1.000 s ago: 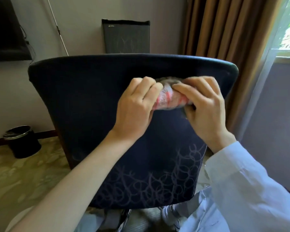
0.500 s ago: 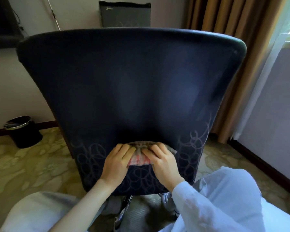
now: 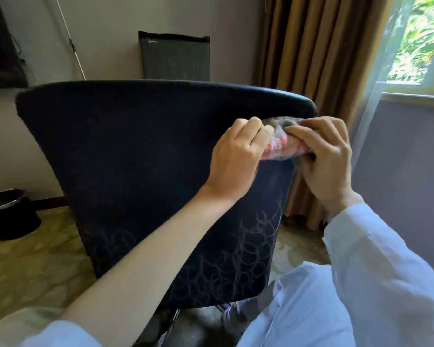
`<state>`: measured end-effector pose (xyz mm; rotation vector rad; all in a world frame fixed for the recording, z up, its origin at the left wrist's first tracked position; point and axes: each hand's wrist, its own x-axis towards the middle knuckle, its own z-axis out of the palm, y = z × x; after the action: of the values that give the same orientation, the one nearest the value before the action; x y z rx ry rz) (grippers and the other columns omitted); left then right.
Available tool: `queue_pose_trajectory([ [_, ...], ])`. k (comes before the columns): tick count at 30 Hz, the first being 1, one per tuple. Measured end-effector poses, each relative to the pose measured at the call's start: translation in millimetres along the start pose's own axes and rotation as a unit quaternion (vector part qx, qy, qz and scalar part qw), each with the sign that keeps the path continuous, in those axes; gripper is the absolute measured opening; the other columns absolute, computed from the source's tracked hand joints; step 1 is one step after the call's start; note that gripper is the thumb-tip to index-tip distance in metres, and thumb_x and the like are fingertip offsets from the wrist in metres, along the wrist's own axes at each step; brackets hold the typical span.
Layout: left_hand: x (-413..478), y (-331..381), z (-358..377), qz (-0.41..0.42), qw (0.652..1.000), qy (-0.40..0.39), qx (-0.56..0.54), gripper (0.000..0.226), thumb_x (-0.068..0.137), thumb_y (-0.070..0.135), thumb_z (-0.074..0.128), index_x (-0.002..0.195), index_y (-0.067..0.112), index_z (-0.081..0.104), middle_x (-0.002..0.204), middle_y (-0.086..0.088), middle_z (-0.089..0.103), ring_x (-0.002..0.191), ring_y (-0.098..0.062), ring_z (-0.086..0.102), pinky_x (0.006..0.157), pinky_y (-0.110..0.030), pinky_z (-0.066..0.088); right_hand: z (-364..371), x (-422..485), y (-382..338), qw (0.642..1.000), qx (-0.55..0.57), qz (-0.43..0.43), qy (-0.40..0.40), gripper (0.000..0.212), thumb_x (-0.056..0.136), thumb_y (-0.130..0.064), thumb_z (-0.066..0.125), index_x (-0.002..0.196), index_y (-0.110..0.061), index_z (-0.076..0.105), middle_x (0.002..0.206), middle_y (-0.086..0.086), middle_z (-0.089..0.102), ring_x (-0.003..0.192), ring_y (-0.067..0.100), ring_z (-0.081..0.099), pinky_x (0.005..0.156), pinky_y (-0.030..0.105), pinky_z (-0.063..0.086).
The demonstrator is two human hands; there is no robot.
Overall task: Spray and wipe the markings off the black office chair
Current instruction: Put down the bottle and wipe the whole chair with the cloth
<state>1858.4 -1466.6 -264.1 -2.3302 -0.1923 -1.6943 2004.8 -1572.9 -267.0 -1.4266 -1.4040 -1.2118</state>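
Both of your hands grip one rolled cloth [image 3: 281, 146] (red-and-white weave, grey at its ends) and press it against the black office chair backrest [image 3: 135, 159], just under its top edge near its right corner. Your left hand [image 3: 236, 159] curls over the roll's left end, and your right hand [image 3: 328, 161] pinches its right end, partly past the backrest's side edge. The roll's long axis runs from hand to hand, across the backrest. The looped markings [image 3: 236, 259] lie straight below the cloth, well apart from it, in the lower band beside your left forearm, so the left hand is judged the nearer. A fainter patch [image 3: 115, 241] lies lower, left of that forearm. Count: one chair, one cloth, two marked patches. No spray bottle is in view.
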Motion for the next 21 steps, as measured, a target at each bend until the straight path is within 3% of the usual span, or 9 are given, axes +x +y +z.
queue_pose_trajectory([
  [4,5.7,5.8,23.4,0.002,1.0,-0.002,0.012,0.02,0.079,-0.005,0.065,0.096,0.004,0.069,0.088,-0.007,0.063,0.081,-0.023,0.056,0.069,-0.028,0.048,2.5,-1.5,23.9,1.0,0.002,-0.006,-0.025,0.028,0.085,-0.015,0.073,0.11,-0.003,0.07,0.112,0.017,0.064,0.104,0.036,0.055,0.096,0.035,0.044],
  [8,-46.0,-7.8,36.9,0.035,0.998,-0.038,0.044,0.018,0.087,-0.007,0.059,0.089,0.007,0.07,0.078,-0.003,0.061,0.072,-0.02,0.055,0.067,-0.03,0.049,34.1,-59.9,17.1,0.997,0.045,0.03,-0.058,0.033,0.077,0.002,0.076,0.109,-0.004,0.071,0.107,0.015,0.064,0.101,0.034,0.055,0.097,0.031,0.041],
  [13,-118.0,-14.2,45.4,0.027,0.994,-0.1,0.026,0.023,0.093,-0.001,0.049,0.096,0.006,0.072,0.08,-0.003,0.063,0.071,-0.02,0.057,0.07,-0.031,0.051,71.9,-138.7,-4.8,0.988,0.097,0.079,-0.094,0.027,0.083,-0.002,0.067,0.109,-0.009,0.072,0.108,0.009,0.064,0.104,0.031,0.055,0.097,0.038,0.045],
  [17,-167.2,-17.6,53.0,0.046,0.986,-0.161,0.021,0.021,0.093,0.004,0.052,0.096,0.008,0.072,0.08,-0.001,0.063,0.071,-0.018,0.054,0.067,-0.032,0.052,87.5,-196.1,-17.3,0.975,0.112,0.091,-0.171,0.044,0.071,0.004,0.079,0.11,-0.013,0.068,0.105,0.003,0.061,0.102,0.023,0.05,0.092,0.028,0.044],
  [21,-134.4,-6.8,51.0,0.025,0.989,-0.147,0.002,0.027,0.095,0.004,0.044,0.088,0.009,0.07,0.078,-0.002,0.06,0.071,-0.02,0.051,0.064,-0.034,0.05,72.1,-164.8,-8.5,0.98,0.115,0.094,-0.129,0.031,0.081,0.001,0.056,0.108,-0.007,0.07,0.102,0.009,0.06,0.096,0.028,0.051,0.087,0.031,0.045],
])
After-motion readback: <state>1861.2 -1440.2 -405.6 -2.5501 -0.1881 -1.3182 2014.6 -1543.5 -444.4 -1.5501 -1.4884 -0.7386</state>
